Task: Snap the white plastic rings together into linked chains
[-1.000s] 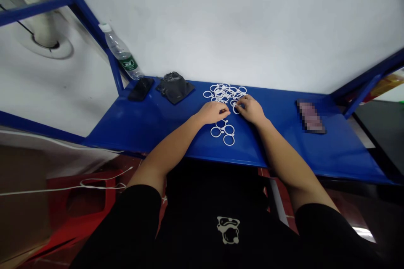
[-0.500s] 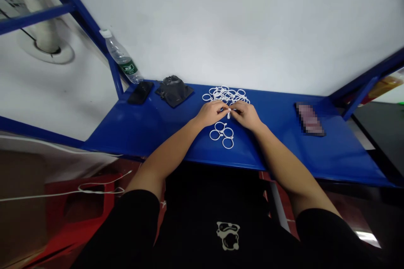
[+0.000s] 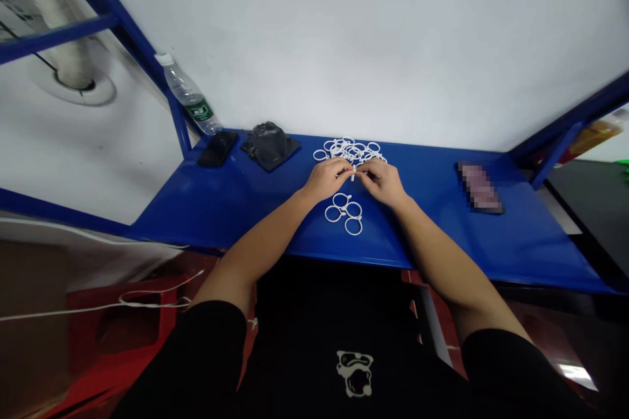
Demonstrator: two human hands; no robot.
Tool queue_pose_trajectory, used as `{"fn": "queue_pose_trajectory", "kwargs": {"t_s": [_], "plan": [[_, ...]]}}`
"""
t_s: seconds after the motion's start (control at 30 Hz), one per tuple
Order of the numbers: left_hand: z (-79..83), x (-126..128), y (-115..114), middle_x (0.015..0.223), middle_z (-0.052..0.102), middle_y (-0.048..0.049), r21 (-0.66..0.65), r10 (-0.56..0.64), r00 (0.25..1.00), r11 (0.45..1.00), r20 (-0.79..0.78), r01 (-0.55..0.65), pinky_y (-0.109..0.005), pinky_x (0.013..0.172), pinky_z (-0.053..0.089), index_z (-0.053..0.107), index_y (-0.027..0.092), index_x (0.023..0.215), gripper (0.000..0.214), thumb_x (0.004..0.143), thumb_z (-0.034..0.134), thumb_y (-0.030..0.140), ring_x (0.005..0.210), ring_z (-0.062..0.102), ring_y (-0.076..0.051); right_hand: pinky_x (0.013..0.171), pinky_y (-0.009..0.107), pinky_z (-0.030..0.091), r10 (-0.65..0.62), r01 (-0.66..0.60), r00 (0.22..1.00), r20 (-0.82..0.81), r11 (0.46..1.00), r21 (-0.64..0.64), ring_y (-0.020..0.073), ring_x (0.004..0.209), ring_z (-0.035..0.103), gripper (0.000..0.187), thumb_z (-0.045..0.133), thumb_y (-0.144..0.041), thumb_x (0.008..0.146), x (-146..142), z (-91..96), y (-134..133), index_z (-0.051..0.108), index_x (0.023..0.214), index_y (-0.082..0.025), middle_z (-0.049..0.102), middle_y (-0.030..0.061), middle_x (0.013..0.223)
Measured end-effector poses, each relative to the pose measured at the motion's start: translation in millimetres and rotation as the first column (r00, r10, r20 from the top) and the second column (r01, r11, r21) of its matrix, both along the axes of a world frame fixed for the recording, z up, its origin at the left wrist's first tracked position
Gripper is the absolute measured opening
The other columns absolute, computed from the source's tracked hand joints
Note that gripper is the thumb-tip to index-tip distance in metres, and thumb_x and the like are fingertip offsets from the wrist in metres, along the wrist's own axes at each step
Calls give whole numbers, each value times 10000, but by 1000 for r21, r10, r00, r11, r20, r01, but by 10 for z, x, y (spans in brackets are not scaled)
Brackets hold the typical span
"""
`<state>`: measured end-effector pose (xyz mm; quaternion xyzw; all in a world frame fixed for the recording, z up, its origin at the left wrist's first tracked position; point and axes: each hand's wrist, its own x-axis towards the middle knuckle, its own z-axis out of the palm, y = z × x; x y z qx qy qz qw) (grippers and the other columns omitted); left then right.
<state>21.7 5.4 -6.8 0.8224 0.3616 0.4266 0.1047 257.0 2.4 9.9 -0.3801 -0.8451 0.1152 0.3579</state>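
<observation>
Piece (image 3: 353, 176), small and white, form too small to tell, held between left hand (image 3: 326, 179) and right hand (image 3: 382, 181)
Each hand pinching it with thumb and fingers, tips nearly meeting
Just beyond hands, heap of white rings (image 3: 346, 150), partly hidden by fingers
On near side of hands, four white rings (image 3: 343, 211) close together on blue table (image 3: 246, 206)
Beyond and left of left hand, dark pouch (image 3: 270, 146), black phone (image 3: 217, 148), bottle (image 3: 198, 109)
Well right of right hand, pixelated flat object (image 3: 479, 186)

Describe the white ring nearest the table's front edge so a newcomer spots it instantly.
On the blue table, four white rings lie between the left hand and front edge, apart from the larger pile. Your ring is frontmost; its three neighbours sit farther back.
</observation>
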Motion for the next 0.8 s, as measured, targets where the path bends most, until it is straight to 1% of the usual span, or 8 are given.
{"fn": "queue_pose_trajectory", "kwargs": {"t_s": [0.2, 0.27, 0.33, 0.4, 0.5, 0.6, 0.73, 0.8], "plan": [[23, -23, 13, 1089, 843, -81, 40, -31, 999, 999, -26, 32, -392, 961, 651, 784, 210, 1032, 97, 1106, 722, 196, 1032, 806, -216, 862, 441, 605, 8, -8, 999, 36, 1000, -13, 286, 906, 742, 294, 584, -438, 1101, -13, 3, -4, 805, 1026, -261, 815, 115, 1012], [48, -49, 24, 1152, 846, -91, 58, -22, 999, 998, -35, 24, -430, 1013, 646, 771, 215, 1022, 80, 1087, 737, 183, 1104, 803, -232, 886, 447, 607, -6, 7, 998, 62, 1000, -22, 292, 935, 748, 274, 607, -442, 1097, 37, 36, 28, 818, 1066, -268, 825, 108, 1038], [70, -76, 32, 1258, 843, -105, 74, -16, 999, 997, -33, 18, -481, 1094, 626, 758, 218, 1003, 83, 1057, 751, 156, 1213, 791, -253, 918, 459, 610, -64, 67, 994, 84, 997, -33, 306, 991, 758, 256, 625, -421, 1090, 124, 63, 81, 830, 1122, -272, 837, 113, 1102], [80, -96, 31, 1293, 846, -107, 71, -38, 998, 997, -41, 41, -500, 1122, 614, 754, 217, 987, 93, 1027, 752, 133, 1244, 791, -262, 925, 465, 613, -156, 164, 981, 117, 985, -56, 321, 1029, 767, 244, 644, -362, 1066, 226, 64, 149, 839, 1166, -256, 837, 132, 1174], [73, -90, 2, 1146, 872, -77, -8, -104, 986, 995, -127, 103, -453, 1044, 636, 775, 221, 991, 61, 1007, 756, 165, 1106, 824, -249, 894, 454, 616, -253, 284, 939, 232, 952, -113, 329, 1027, 774, 236, 710, -302, 999, 343, 3, 248, 854, 1176, -241, 839, 144, 1211], [57, -33, -52, 1027, 866, -49, -105, -149, 965, 986, -214, 129, -398, 952, 641, 811, 232, 1024, 53, 1020, 760, 246, 978, 822, -227, 893, 436, 616, -245, 306, 911, 331, 941, -145, 329, 1035, 779, 207, 755, -331, 983, 371, -76, 301, 864, 1138, -247, 854, 132, 1178], [40, 34, -89, 1163, 861, -48, -169, -185, 964, 974, -191, 154, -346, 900, 628, 825, 238, 1097, 116, 1046, 735, 291, 916, 807, -179, 905, 411, 605, -257, 341, 882, 395, 927, -159, 323, 1062, 786, 224, 758, -367, 991, 314, -85, 281, 861, 1142, -238, 864, 128, 1199], [33, 31, -72, 1181, 855, -48, -181, -163, 972, 975, -170, 132, -333, 888, 620, 829, 235, 1106, 129, 1059, 718, 282, 902, 797, -167, 905, 392, 591, -277, 374, 869, 411, 910, -177, 312, 1069, 788, 222, 730, -355, 1004, 282, -60, 255, 858, 1140, -234, 869, 120, 1204]]}}
